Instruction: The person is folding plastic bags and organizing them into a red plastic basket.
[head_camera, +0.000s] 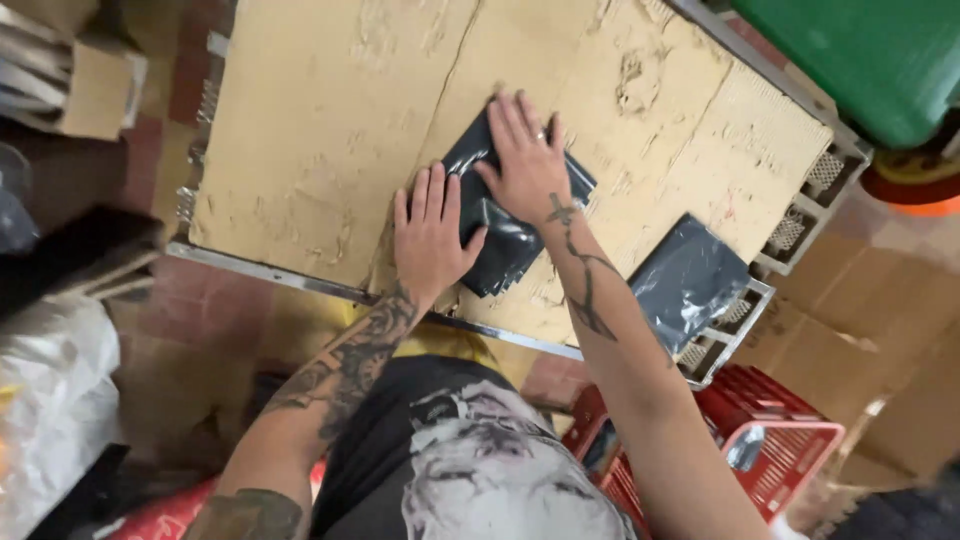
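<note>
A dark grey plastic mailer bag (505, 240) lies flat on a cardboard-covered table (320, 130). My left hand (430, 235) presses its near left edge with fingers spread. Flat on the bag's middle rests my right hand (525, 165), fingers apart and pointing away, a ring on one finger. Neither hand grips anything. A second dark grey bag (690, 280) lies at the table's near right corner, apart from both hands.
The table has a metal frame edge (260, 270). A red plastic crate (780, 440) stands on the floor below right. A green bin (870, 60) is at the top right. Cardboard boxes (90, 85) sit at the left, a pale plastic sack (50, 400) lower left.
</note>
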